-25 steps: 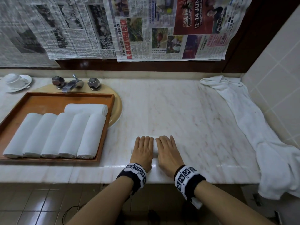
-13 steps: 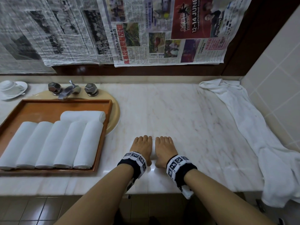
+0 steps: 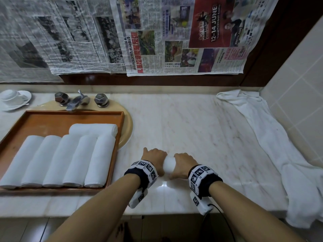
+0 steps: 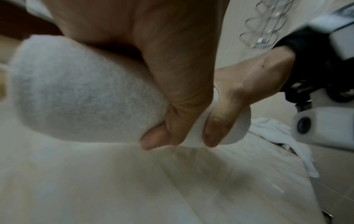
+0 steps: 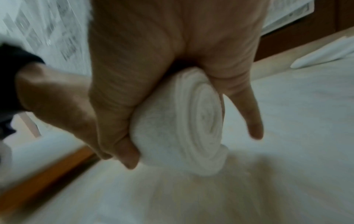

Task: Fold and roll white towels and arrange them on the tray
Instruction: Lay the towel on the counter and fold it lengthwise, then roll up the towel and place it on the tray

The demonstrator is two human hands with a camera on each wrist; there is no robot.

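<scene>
- Left hand [image 3: 153,158] and right hand [image 3: 183,165], fingers curled, grip the tightly rolled white towel [image 3: 169,165] at 6 o'clock on the marble counter [image 3: 192,128].
- Loosening risks its spiral unwinding before the wooden tray [image 3: 52,119] at 9 o'clock.

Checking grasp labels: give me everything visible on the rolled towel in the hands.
The rolled towel is white terry cloth, wound tight; its right end shows a neat spiral. It lies crosswise near the front edge of the marble counter, at or just above its surface. The left hand and right hand each grip it from above, thumbs underneath.
</scene>
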